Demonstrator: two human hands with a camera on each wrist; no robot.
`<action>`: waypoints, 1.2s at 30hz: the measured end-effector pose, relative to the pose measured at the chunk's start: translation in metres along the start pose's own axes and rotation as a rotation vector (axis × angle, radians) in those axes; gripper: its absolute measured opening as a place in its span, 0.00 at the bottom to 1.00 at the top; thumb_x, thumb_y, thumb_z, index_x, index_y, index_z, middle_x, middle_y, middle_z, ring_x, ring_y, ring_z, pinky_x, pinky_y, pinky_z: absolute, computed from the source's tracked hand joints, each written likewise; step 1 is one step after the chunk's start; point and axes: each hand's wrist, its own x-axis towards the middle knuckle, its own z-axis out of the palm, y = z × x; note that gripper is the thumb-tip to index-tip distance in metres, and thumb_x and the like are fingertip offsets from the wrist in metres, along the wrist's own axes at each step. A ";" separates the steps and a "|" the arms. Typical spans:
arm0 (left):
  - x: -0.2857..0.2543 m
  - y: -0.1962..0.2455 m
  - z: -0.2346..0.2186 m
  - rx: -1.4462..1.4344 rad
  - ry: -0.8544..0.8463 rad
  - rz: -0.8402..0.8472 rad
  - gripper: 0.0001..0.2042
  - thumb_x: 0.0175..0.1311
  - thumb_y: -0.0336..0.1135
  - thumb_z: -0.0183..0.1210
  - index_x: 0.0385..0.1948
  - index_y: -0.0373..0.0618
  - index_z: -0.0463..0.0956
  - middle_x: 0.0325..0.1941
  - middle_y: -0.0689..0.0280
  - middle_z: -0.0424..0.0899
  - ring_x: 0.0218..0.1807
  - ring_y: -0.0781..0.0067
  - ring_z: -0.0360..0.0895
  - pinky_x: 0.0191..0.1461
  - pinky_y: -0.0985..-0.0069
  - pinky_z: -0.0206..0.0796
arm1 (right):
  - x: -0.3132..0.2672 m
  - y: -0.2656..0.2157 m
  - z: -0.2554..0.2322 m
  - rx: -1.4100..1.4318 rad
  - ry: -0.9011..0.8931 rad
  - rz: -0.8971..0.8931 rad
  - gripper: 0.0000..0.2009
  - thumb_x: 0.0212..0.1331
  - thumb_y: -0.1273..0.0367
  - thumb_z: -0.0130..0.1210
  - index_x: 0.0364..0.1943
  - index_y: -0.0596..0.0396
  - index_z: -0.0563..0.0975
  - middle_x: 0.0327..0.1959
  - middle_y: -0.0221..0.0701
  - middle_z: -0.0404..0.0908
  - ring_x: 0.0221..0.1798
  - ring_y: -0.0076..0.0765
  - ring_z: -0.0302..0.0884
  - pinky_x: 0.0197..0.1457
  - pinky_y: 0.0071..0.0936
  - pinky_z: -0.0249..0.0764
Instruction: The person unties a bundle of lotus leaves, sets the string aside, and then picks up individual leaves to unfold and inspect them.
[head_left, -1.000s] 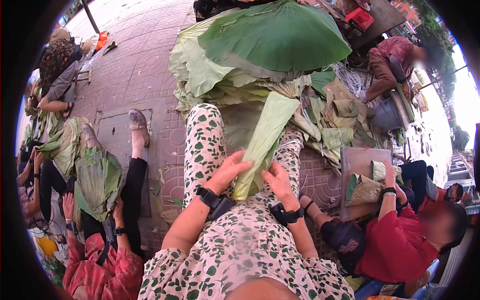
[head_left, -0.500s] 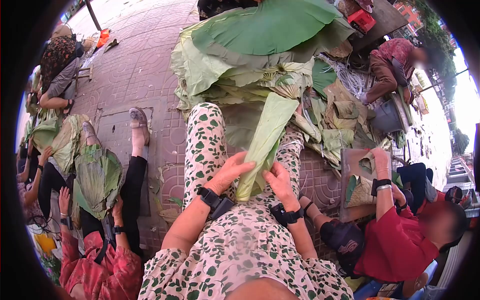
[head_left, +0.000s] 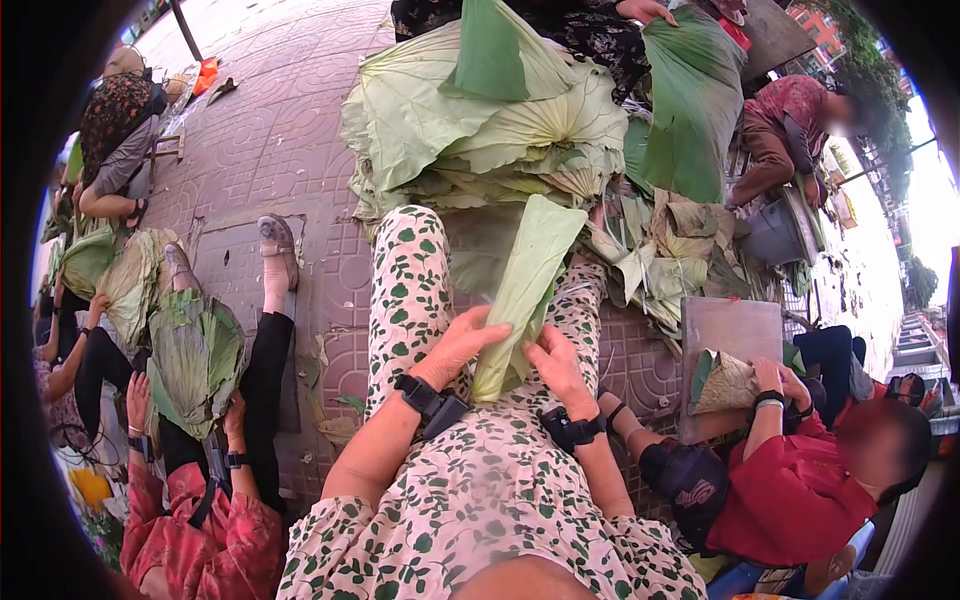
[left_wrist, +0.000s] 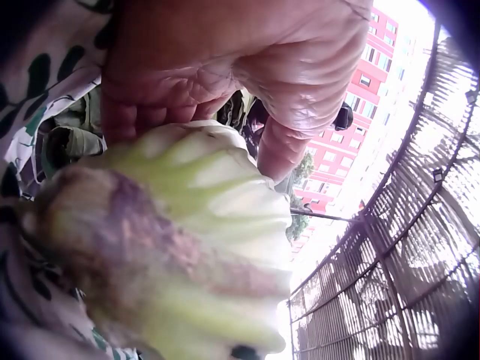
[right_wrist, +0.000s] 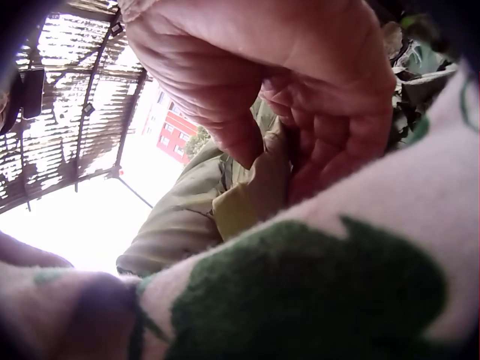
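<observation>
A lotus leaf folded into a long, pale green bundle (head_left: 520,290) lies slanted over my lap, its narrow end toward my body. My left hand (head_left: 463,345) grips its left side near the lower end, thumb on top. In the left wrist view that end looks ribbed, with a brown patch, between the thumb and curled fingers of my hand (left_wrist: 247,67). On the other side my right hand (head_left: 560,368) pinches the leaf's edge. The right wrist view shows a fold of leaf (right_wrist: 251,195) between thumb and fingers of that hand (right_wrist: 277,82).
Beyond my knees is a large pile of lotus leaves (head_left: 420,110); a person behind it holds a dark green leaf (head_left: 690,110). To the right, a person in red handles a leaf bundle (head_left: 722,383) on a board (head_left: 735,320). At left, another person has leaves (head_left: 195,360) on their lap.
The large dark green leaf has come off the pile's top and now hangs at the right in the far person's hand. My bundle's upper end has dipped slightly; my hands barely moved.
</observation>
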 end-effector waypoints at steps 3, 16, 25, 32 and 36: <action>0.002 -0.003 -0.001 0.006 0.014 -0.014 0.28 0.56 0.43 0.59 0.55 0.33 0.65 0.50 0.62 0.73 0.52 0.76 0.68 0.59 0.79 0.55 | 0.001 0.007 0.001 0.013 0.015 -0.031 0.14 0.52 0.66 0.53 0.34 0.66 0.71 0.27 0.43 0.74 0.30 0.36 0.71 0.36 0.33 0.69; 0.007 -0.012 -0.005 -0.010 0.040 -0.027 0.26 0.57 0.41 0.58 0.53 0.33 0.67 0.49 0.64 0.75 0.50 0.78 0.69 0.57 0.80 0.58 | 0.000 -0.003 -0.001 -0.056 -0.022 -0.008 0.15 0.52 0.65 0.53 0.35 0.65 0.71 0.29 0.44 0.75 0.32 0.39 0.72 0.38 0.34 0.69; 0.006 -0.011 -0.004 -0.013 0.048 -0.032 0.25 0.57 0.41 0.59 0.52 0.34 0.67 0.47 0.64 0.76 0.48 0.79 0.70 0.55 0.81 0.60 | 0.001 -0.001 0.001 -0.013 -0.024 0.004 0.14 0.53 0.66 0.52 0.38 0.65 0.72 0.31 0.43 0.76 0.35 0.38 0.74 0.40 0.33 0.69; 0.008 -0.013 -0.004 -0.004 0.049 -0.043 0.25 0.57 0.42 0.59 0.52 0.34 0.68 0.47 0.64 0.76 0.48 0.79 0.70 0.55 0.81 0.60 | 0.002 0.004 -0.002 0.017 -0.119 0.013 0.15 0.59 0.68 0.51 0.46 0.66 0.69 0.37 0.30 0.76 0.37 0.21 0.70 0.40 0.21 0.69; 0.007 -0.012 -0.004 -0.004 0.046 -0.044 0.24 0.57 0.41 0.58 0.52 0.34 0.68 0.47 0.64 0.76 0.48 0.79 0.70 0.55 0.81 0.60 | 0.002 0.006 -0.001 0.004 -0.121 0.012 0.15 0.59 0.68 0.51 0.46 0.66 0.69 0.38 0.30 0.76 0.38 0.21 0.71 0.40 0.21 0.69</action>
